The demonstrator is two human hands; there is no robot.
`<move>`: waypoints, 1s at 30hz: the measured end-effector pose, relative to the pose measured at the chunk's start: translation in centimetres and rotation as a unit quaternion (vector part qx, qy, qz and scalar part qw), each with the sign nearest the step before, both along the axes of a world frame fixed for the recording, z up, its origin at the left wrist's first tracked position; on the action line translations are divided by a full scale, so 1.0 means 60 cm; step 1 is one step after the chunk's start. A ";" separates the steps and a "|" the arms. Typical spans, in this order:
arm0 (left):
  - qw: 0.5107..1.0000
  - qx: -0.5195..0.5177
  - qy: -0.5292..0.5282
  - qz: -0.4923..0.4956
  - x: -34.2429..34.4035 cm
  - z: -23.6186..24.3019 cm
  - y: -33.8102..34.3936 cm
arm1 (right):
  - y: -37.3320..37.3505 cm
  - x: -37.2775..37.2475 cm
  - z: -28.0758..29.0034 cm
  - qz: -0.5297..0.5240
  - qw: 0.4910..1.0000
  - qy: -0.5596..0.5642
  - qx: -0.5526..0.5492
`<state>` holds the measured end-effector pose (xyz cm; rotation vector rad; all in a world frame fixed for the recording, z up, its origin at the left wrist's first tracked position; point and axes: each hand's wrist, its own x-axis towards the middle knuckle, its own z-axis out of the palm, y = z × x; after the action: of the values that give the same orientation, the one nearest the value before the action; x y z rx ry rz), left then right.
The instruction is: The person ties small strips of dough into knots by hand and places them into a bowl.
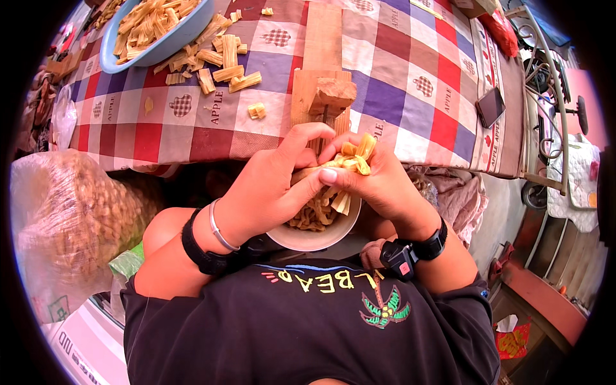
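Left hand [266, 186] and right hand [388, 192], thumbs together, clamp the yellow strip bundle [355, 164] above the bowl [316, 242]; its long axis slants crosswise, ragged end pointing rightward and tableward!

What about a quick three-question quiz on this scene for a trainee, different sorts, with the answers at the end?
1. Multiple choice: where on the checked tablecloth does the dark phone lie?
A) Left of the wooden board
B) Right of the wooden board
C) Directly on top of the wooden board

2. True or false: the right hand is empty.

3. Fill the gap: the tub at the upper left is coloured ____.

Key:
1. B
2. False; it holds yellow strips.
3. Blue
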<state>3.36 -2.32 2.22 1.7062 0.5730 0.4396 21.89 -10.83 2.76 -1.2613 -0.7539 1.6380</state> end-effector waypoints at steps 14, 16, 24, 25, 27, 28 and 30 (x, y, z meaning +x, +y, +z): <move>0.998 0.028 0.046 0.040 -0.006 -0.010 0.031 | 0.019 0.027 -0.017 -0.041 0.998 -0.050 0.024; 0.994 0.006 0.096 0.047 -0.006 -0.004 0.037 | 0.021 0.029 -0.020 -0.062 0.995 -0.070 0.030; 0.986 0.000 0.123 0.114 -0.007 -0.043 0.044 | 0.026 0.020 -0.048 -0.119 0.978 -0.160 0.060; 0.985 0.026 0.126 0.116 -0.003 -0.045 0.043 | 0.026 0.018 -0.051 -0.124 0.977 -0.160 0.066; 0.978 0.121 0.123 0.116 0.005 -0.060 0.042 | 0.026 0.014 -0.070 -0.091 0.923 -0.349 0.131; 0.968 0.189 0.116 0.113 0.009 -0.079 0.040 | 0.024 0.012 -0.077 -0.073 0.881 -0.438 0.161; 0.957 0.237 0.132 0.102 0.008 -0.082 0.040 | 0.026 0.017 -0.083 -0.064 0.890 -0.428 0.143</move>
<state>3.83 0.05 -2.67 2.1962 0.8964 0.5291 22.89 -9.28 -2.23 -1.7631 -1.3422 0.7615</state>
